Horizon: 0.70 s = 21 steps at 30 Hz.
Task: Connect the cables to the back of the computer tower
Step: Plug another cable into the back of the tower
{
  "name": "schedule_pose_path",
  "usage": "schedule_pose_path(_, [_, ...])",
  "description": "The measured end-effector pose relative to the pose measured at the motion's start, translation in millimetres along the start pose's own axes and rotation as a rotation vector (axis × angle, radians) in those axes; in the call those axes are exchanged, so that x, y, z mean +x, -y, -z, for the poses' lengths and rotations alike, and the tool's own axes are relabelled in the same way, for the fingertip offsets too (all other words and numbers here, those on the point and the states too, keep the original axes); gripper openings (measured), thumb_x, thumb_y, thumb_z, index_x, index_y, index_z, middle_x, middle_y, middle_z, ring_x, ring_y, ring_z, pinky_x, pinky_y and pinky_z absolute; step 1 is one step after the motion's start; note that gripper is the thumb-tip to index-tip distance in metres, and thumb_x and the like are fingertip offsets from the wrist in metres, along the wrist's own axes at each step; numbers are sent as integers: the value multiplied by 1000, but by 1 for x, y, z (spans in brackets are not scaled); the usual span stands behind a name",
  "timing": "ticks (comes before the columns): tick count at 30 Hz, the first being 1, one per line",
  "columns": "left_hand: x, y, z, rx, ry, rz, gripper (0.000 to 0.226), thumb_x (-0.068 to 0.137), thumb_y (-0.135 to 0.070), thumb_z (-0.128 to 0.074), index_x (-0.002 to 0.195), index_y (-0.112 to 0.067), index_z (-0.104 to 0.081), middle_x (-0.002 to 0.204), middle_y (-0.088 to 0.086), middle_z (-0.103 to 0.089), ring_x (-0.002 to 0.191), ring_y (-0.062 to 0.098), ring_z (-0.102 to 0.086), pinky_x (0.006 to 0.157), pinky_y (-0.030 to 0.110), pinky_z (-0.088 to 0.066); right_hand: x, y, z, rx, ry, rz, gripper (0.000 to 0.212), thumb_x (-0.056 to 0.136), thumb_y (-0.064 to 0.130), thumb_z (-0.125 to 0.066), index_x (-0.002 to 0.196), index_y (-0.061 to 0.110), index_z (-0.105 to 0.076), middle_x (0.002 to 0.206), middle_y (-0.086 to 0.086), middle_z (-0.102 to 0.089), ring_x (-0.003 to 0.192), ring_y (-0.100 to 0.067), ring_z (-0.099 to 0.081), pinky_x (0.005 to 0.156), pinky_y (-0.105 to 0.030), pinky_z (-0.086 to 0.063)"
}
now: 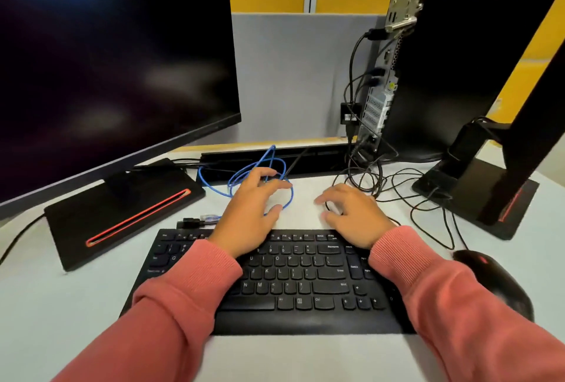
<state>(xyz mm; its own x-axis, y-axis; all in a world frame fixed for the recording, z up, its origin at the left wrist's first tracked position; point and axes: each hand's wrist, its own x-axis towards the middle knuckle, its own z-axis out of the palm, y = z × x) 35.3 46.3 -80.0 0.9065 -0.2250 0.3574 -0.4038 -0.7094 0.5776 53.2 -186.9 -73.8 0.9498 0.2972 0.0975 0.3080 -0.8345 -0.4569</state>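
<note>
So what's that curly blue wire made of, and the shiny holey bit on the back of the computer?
The looped blue network cable looks like smooth rubbery plastic: it bends in soft coils. The silver perforated back panel of the black computer tower looks like bare metal, probably steel: it glints grey, with punched vent holes.

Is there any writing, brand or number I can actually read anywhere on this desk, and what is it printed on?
"J", "K", "L", "N", "M", "O", "P": letter keys on the black keyboard.
Other keyboard legends, such as the function row and side keys: too small and blurred to read.
Small white labels on the black box beside the computer tower: unreadable.
No brand name is legible on the monitors or the mouse.
</note>
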Motion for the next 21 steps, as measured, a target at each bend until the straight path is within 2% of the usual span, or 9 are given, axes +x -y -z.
schedule_pose_path(3, [0,6,2,-106,-74,114,49,94,-5,-65,134,-33,-60,116,-11,-61,103,3,-58,92,18,-45,0,-3,-3,39,4,-14,27,93,31,-60,119,36,-66,128,13,-57,123,-14,-51,111,-48,-36])
schedule_pose_path(6, [2,7,3,-203,-178,171,37,95,-7,-66,126,-28,-68,100,-9,-69,93,0,-61,77,6,-42,2,-8,-4,68,-7,-3,24,92,33,-63,115,38,-68,122,15,-58,118,-12,-53,109,-49,-37])
schedule_pose_path(9, [5,1,4,-230,-257,110,16,99,-14,-64,106,-20,-77,88,-9,-73,85,3,-65,73,15,-45,2,-10,-5,152,-21,-30,23,92,39,-61,114,40,-67,118,16,-60,114,-11,-56,108,-47,-39])
schedule_pose_path(11, [5,-3,5,-315,-285,130,17,102,-16,-60,105,-20,-76,78,-6,-71,74,5,-65,69,17,-47,1,-8,-4,244,-25,-62,31,88,47,-58,117,41,-66,120,17,-61,116,-10,-57,109,-44,-40])
schedule_pose_path(13, [5,-3,5,-375,-314,129,18,103,-17,-58,110,-23,-73,69,-3,-63,63,5,-58,61,19,-42,1,-6,-2,322,-8,-88,35,87,46,-60,122,41,-63,123,17,-62,119,-9,-57,111,-42,-41])
schedule_pose_path(15, [5,-2,5,-366,-307,93,14,101,-22,-62,110,-27,-72,61,-4,-49,59,8,-45,58,24,-36,2,-2,2,326,15,-115,40,93,36,-64,131,43,-55,125,15,-62,117,-10,-57,110,-42,-41])
schedule_pose_path(17, [5,-1,3,-278,-254,38,12,97,-28,-68,108,-29,-71,59,-9,-44,57,8,-41,58,25,-33,5,7,5,234,-38,-123,55,93,34,-65,142,46,-40,124,15,-61,102,-10,-57,108,-45,-39])
schedule_pose_path(19, [4,-2,1,-180,-201,-16,13,95,-29,-70,108,-31,-74,60,-16,-50,58,8,-44,57,22,-32,8,19,7,143,-186,-93,74,91,33,-67,149,49,-24,120,17,-58,95,-9,-53,104,-42,-30])
schedule_pose_path(21, [2,-4,1,-180,-160,-58,17,96,-27,-70,112,-31,-77,71,-31,-63,65,-2,-56,64,16,-38,9,31,7,84,-285,-25,83,90,29,-67,152,51,-17,116,19,-54,105,-6,-48,98,-39,-23])
